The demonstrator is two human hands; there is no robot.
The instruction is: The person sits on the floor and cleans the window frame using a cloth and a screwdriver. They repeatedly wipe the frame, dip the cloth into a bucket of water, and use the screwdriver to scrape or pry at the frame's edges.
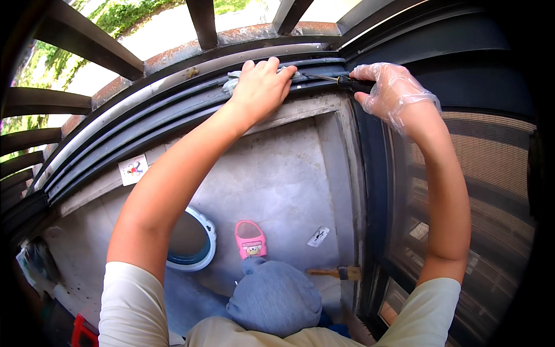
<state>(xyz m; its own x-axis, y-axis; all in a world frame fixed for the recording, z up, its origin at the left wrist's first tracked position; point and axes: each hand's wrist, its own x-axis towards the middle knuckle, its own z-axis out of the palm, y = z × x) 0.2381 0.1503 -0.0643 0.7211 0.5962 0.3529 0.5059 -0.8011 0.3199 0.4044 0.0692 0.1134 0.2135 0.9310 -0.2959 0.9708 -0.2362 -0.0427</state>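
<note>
At the far side, my left hand [261,92] is bare and presses down on the dark sliding-window track [173,95]. Its curled fingers hold a crumpled grey-blue rag [232,82], which shows on both sides of the hand. To the right, my right hand [399,95] wears a thin clear plastic glove and is closed around the dark handle of a screwdriver [347,83]. The screwdriver's thin metal shaft points left along the track, with its tip close to the rag beside my left fingers.
Dark metal railing bars [202,23] stand beyond the track. A screened window panel [480,168] is at right. Below are a light-blue basin [211,246] of murky water, a pink clog [250,230], a paintbrush [350,273] and a small card [318,236]. Another card [134,170] rests by the sill.
</note>
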